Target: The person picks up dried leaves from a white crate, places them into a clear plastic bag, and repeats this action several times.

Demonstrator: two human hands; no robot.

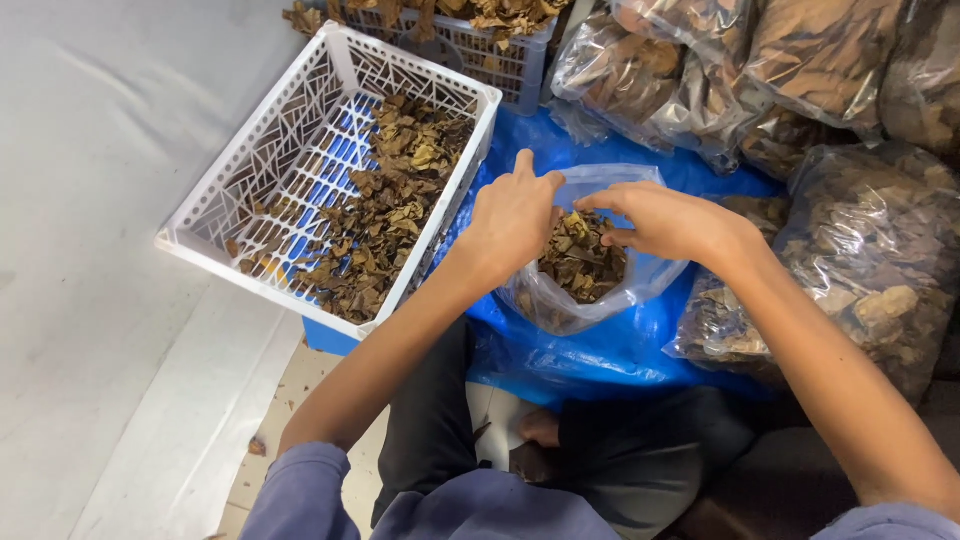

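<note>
The person sits on the floor with both hands at the mouth of a small clear plastic bag that rests on a blue sheet just in front of their knees. The left hand has a grip on the near-left edge of the bag's rim, fingers curled around the plastic and thumb up. The right hand pinches the opposite rim, fingertips pressed together over the film. Between them the mouth is held wide.

Judging by how things lie, the filling looks well along but not finished: the bag holds a fair mound of dried brown leaves, perhaps around half its depth, with slack plastic left above them. The white lattice crate just to the left, tilted against the blue sheet, carries a loose spread of the same leaves along its right side, while much of its left floor is bare. To the right and behind, several large clear bags of dried leaves lie packed and heaped together, so a good deal seems already bagged.

Some things I cannot make out. The bottom of the small bag is hidden by its own folds and the left wrist, so its true fill is a guess. A second crate at the top is cut off by the frame. Whether either hand also holds a leaf is not clear.
</note>
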